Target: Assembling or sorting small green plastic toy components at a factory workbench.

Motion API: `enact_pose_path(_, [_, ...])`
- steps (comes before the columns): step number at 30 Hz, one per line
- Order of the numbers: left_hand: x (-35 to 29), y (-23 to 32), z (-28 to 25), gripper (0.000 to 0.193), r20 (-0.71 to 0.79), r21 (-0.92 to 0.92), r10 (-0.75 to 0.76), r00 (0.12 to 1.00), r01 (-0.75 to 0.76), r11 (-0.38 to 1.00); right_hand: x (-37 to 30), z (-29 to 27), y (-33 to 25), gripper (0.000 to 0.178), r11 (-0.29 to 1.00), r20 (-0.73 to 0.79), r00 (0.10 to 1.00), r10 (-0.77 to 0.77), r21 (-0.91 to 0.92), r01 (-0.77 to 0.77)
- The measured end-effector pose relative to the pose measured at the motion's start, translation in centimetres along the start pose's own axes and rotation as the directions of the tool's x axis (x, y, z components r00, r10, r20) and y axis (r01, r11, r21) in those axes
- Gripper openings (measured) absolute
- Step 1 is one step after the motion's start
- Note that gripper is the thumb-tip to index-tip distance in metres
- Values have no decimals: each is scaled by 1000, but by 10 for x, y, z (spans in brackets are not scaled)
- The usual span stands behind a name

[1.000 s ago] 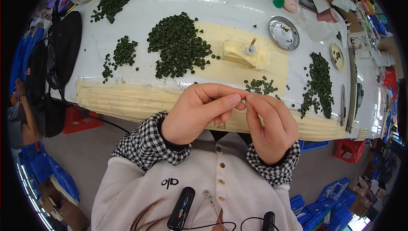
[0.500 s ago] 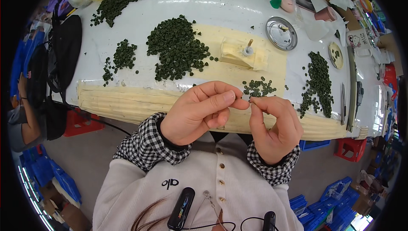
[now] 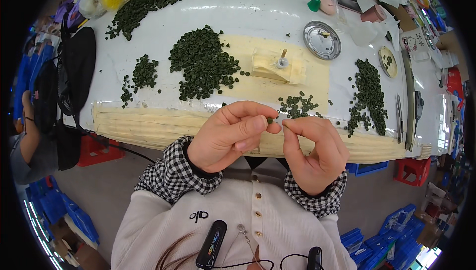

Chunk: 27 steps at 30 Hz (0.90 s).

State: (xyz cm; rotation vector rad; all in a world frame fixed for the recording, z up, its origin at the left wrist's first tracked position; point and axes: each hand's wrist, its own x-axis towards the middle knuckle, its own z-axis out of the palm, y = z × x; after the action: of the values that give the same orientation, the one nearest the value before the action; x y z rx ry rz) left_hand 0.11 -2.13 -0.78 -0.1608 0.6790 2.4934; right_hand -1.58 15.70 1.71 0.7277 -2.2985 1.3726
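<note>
Both of my hands are raised at the table's near edge, fingertips close together. My left hand (image 3: 230, 133) pinches a small round dark green piece (image 3: 269, 120) between thumb and forefinger. Just to its right, my right hand (image 3: 317, 143) has thumb and forefinger pressed together; what is between them is too small to make out. A loose cluster of similar green pieces (image 3: 299, 105) lies just beyond my right hand. Further off, a large heap of them (image 3: 201, 64) covers the middle left of the table. Behind the cluster stands a cream-wrapped block (image 3: 270, 66) with a short upright peg (image 3: 283, 54).
More green pieces form a long pile (image 3: 368, 99) at right, a small pile (image 3: 145, 71) at left and another (image 3: 144, 9) at back left. A round metal lid (image 3: 322, 40), a small dish (image 3: 388, 62) and tweezers (image 3: 399, 118) lie right. A black bag (image 3: 77, 71) hangs at left.
The green piece in my left fingers now shows more plainly. My fingertips have drawn slightly leftward. The view has shifted a little, and a white cable now shows at the top.
</note>
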Motion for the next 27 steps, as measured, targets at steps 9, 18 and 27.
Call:
enact_pose_path(9, [-1, 0, 4, 20, -57, 173, 47, 997, -36, 984, 0, 0, 1, 20, 1000, 5, 1000, 15, -9, -15])
enact_pose_path(18, [-3, -1, 14, 19, -169, 444, 185, 968, -92, 891, -1, 7, 2, 19, 998, -27, 999, -22, -67, 20])
enact_pose_path(27, [-1, -6, 15, 16, -171, 496, 286, 943, -168, 852, -4, 12, -1, 22, 977, -12, 994, -108, -185, 104])
